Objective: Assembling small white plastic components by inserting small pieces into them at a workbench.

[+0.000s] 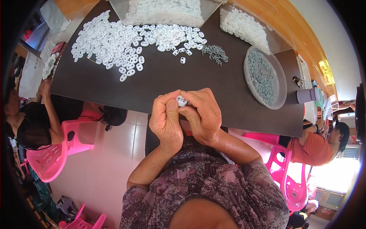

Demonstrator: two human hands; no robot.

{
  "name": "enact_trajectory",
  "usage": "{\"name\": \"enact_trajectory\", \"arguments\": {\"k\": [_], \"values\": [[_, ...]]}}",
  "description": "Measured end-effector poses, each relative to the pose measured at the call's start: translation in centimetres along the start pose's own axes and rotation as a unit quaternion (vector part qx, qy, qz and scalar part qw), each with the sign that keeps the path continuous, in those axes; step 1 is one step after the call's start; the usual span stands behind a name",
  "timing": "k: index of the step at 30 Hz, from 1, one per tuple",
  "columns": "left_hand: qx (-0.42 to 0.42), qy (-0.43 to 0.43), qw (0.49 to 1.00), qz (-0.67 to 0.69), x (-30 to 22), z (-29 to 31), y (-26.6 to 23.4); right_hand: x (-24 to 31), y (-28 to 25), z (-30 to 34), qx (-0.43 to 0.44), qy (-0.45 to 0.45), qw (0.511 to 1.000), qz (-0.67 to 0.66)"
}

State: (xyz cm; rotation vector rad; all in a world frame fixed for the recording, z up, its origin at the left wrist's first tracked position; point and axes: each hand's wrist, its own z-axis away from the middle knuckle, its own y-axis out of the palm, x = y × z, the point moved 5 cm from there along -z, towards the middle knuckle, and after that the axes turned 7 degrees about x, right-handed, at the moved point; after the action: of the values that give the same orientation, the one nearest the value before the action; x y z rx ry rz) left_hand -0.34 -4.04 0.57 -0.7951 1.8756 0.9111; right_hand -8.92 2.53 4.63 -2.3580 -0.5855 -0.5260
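Note:
Close to the table's near edge, a small white plastic piece with holes (181,100) is pinched between my two hands. My left hand (166,122) grips it with thumb and forefinger. From the other side, my right hand (205,114) holds it by the fingertips; fingers partly hide the piece. Beyond my hands lies a wide spread of white oval two-hole pieces (110,45), with a few smaller squarish white pieces (183,60) at its near right. Beside these is a little heap of thin grey pieces (215,54), too small to tell if springs or screws.
On the right of the dark table (152,82) stands a round clear tub (281,78) of grey pieces. Two clear bins of white pieces (164,13) line the far side. A purple cup (305,95) is at the right. Two people sit on pink chairs (78,131), left and right.

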Motion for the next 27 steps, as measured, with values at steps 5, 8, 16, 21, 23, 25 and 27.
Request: {"name": "enact_trajectory", "arguments": {"k": [5,8,16,21,23,25,27], "values": [[0.037,-0.044,0.998,0.020,-0.2,-0.4,0.5,-0.7,-0.9,-0.4,0.014,0.028,0.999,-0.008],[0.073,-0.081,0.994,-0.007,0.1,-1.3,0.8,-2.2,-2.2,-0.8,0.053,0.104,0.993,-0.019],[0.138,0.011,0.941,-0.310,1.4,-7.2,-1.0,-11.8,-14.4,-12.2,-0.064,0.136,0.971,0.184],[0.177,0.139,0.844,-0.487,2.0,-9.6,2.4,-18.9,-18.2,-17.0,-0.049,0.109,0.945,0.306],[0.203,0.145,0.814,-0.525,2.7,-10.3,3.4,-20.5,-18.0,-17.3,-0.031,0.098,0.932,0.348],[0.243,0.150,0.766,-0.576,3.5,-10.6,4.2,-22.2,-17.1,-17.3,0.056,0.131,0.893,0.426],[0.266,0.154,0.746,-0.590,3.9,-11.1,4.5,-22.6,-17.4,-17.2,0.054,0.119,0.880,0.456]]}}
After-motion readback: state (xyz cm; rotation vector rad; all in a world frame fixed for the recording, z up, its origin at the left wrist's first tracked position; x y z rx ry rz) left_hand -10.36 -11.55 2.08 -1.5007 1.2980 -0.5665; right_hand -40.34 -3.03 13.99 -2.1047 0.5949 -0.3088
